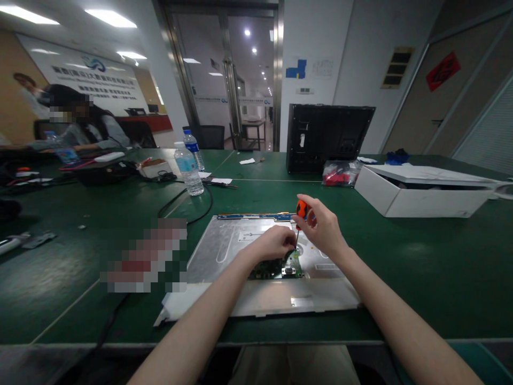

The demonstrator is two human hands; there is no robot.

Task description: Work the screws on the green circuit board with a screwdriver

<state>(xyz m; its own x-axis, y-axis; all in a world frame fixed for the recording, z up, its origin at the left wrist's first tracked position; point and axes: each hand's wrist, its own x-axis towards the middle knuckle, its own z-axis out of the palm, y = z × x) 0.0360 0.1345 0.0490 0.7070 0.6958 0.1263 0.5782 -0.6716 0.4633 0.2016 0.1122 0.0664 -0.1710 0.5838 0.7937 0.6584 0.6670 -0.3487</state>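
A flat metal display panel (pixel 224 240) lies on the green table in front of me. On it sits a green circuit board (pixel 295 264), partly covered by my left hand. My right hand (pixel 321 224) grips the orange and black handle of a screwdriver (pixel 302 208), held upright. Its thin shaft points down at the upper right corner of the board. Close beside the shaft's tip is my left hand (pixel 276 240), fingers bent and pressed together. Whatever they pinch is hidden. A narrow blue circuit strip (pixel 256 217) runs along the panel's far edge.
Water bottles (pixel 188 168) and a black cable (pixel 206 211) are at the back left. A black monitor casing (pixel 324 139), a plastic bag with red contents (pixel 339 174) and a white box (pixel 420 195) stand at the back right. A person (pixel 88 120) sits at far left.
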